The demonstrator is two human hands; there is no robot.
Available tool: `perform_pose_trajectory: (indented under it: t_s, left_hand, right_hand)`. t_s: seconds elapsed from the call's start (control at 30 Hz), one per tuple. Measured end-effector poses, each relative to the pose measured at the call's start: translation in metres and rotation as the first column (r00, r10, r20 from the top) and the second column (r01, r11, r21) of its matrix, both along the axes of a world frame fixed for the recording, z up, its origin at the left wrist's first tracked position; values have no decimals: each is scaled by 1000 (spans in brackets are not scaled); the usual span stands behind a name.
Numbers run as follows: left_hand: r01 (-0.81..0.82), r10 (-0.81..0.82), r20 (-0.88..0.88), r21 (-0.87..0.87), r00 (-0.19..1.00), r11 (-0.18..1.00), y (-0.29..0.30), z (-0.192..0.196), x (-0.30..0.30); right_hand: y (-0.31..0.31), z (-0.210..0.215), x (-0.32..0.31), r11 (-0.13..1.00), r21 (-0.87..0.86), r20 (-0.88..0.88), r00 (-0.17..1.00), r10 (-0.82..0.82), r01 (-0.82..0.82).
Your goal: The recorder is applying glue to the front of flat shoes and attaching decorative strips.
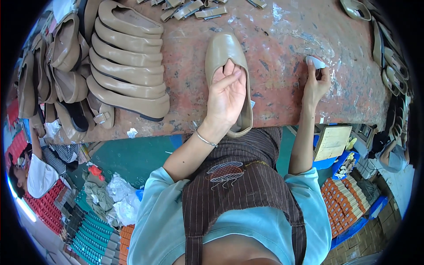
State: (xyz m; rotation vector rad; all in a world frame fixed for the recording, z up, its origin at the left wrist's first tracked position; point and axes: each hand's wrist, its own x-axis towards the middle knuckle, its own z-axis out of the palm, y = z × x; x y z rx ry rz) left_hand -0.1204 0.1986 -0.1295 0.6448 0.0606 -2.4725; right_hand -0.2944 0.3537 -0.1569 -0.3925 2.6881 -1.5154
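A beige slip-on shoe (226,47) points its toe away from me, with its heel past the table's near edge. My left hand (227,95) reaches into its opening, palm up. The fingertips are hidden under the shoe's upper, and the thumb lies across the palm. To the right, my right hand (317,81) pinches a small white rounded piece (314,61) between thumb and fingers, over the tabletop. Its exact kind I cannot tell.
A row of beige shoes (128,66) leans together on the worn red table (278,97), with more shoes (66,48) piled left. Small beige bow-like pieces (190,9) lie at the far edge. Other shoes (394,62) line the right. People sit at both sides.
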Motion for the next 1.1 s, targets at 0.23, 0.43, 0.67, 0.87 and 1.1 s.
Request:
perform_pose_trajectory:
  t_s: [0.23,0.43,0.67,0.87,1.1]
  left_hand:
    - [147,-148,-29,-16,989,989,11,13,51]
    - [178,-169,89,-100,982,979,19,8,58]
    - [209,-197,90,-155,976,966,18,6,59]
    - [223,-205,126,-153,971,963,18,10,58]
    - [223,-198,146,-183,969,957,19,11,57]
  right_hand:
    - [-13,38,58,924,-187,147,920,363,-335]
    - [-41,57,85,727,124,-52,727,685,-675]
    - [-53,63,85,641,306,-52,660,749,-703]
    - [-62,69,87,597,375,-52,627,777,-709]
    - [-68,75,86,559,410,-27,603,797,-721]
